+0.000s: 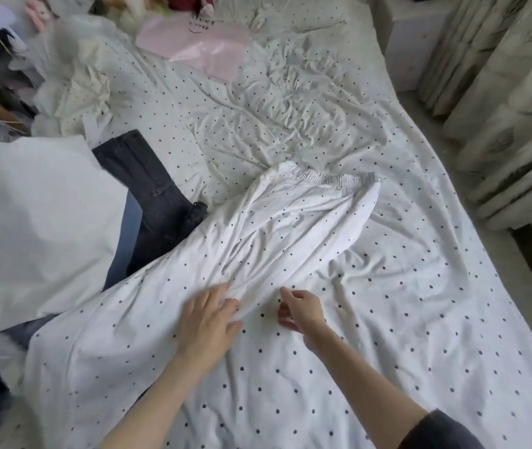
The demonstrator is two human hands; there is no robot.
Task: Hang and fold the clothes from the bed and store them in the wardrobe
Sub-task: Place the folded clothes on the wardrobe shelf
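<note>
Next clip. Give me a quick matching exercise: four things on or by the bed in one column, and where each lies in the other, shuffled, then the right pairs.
Things:
1. white polka-dot garment
2. dark jeans
3. pink plastic bag
4. curtain

Places:
A. right edge of the view, beside the bed
B. far end of the bed, near the top of the view
C. spread across the middle of the bed, under the left hand
D. left of the middle, partly under white cloth

Pairs: 1-C, 2-D, 3-B, 4-A
</note>
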